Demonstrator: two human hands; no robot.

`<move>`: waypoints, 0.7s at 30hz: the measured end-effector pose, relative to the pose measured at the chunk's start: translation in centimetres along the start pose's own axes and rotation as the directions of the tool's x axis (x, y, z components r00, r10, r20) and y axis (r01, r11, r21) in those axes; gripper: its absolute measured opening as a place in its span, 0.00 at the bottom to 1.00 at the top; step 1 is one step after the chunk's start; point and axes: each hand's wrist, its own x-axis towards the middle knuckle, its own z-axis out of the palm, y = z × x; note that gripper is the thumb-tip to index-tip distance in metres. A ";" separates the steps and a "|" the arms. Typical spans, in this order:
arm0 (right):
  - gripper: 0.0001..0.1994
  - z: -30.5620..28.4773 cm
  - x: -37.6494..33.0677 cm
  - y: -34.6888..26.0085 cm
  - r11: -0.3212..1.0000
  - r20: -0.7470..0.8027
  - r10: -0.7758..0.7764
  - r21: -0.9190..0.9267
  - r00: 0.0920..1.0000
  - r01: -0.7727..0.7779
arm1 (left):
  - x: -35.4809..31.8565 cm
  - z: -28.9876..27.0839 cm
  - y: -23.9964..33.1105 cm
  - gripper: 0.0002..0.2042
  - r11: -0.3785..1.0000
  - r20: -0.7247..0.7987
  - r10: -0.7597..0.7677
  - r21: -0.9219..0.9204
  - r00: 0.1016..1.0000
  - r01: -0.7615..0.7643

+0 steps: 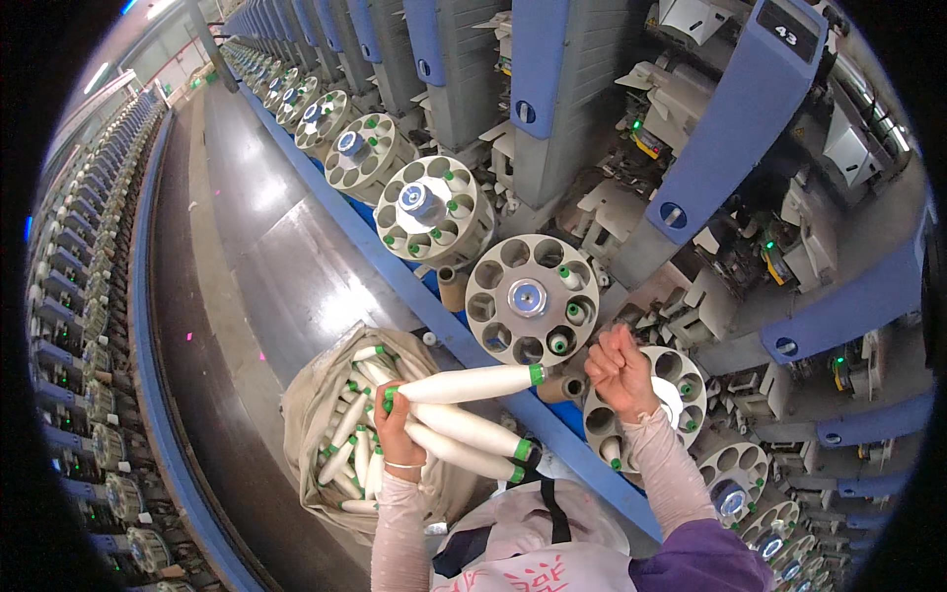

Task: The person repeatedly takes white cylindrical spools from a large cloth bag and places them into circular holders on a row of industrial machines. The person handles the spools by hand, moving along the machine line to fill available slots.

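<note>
My left hand [393,426] is closed around the near ends of several long bobbins of white yarn [473,384] with green tips. They fan out to the right above the blue machine rail. Nearby, my right hand [619,370] is raised with its fingers curled together, slightly blurred; whether a thread is pinched in them is too fine to see. Below that hand is a round magazine [655,353], partly covered by my forearm. Beside it stands another round magazine [530,270], with green-tipped bobbins in some pockets and other pockets bare.
A beige cloth sack [308,444] full of similar bobbins gapes under my left hand. Brown tubes [560,389] sit by the magazines. Blue machine columns [735,118] rise to the right. A smooth aisle floor [256,197] runs away between this row and another machine row [94,326].
</note>
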 end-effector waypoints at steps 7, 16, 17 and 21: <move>0.22 0.7 2.8 -0.6 0.781 -0.183 0.219 -0.556 0.958 -0.285 | 0.3 -0.6 -0.1 0.12 0.996 -0.022 0.074 0.042 0.997 -0.073; 0.13 -1.9 5.1 3.0 0.923 -0.367 0.096 0.382 0.925 0.056 | 3.7 -3.1 -0.1 0.14 0.996 0.037 0.079 0.025 0.996 -0.080; 0.11 -2.5 4.7 1.8 0.954 -0.364 0.078 0.298 0.928 0.037 | 4.0 -3.3 0.6 0.15 0.985 0.054 0.109 0.126 0.993 -0.115; 0.06 -3.7 4.3 -2.0 0.143 0.149 0.073 -0.980 0.986 0.138 | 5.3 -1.8 1.0 0.10 0.725 0.286 0.266 0.570 0.921 -0.387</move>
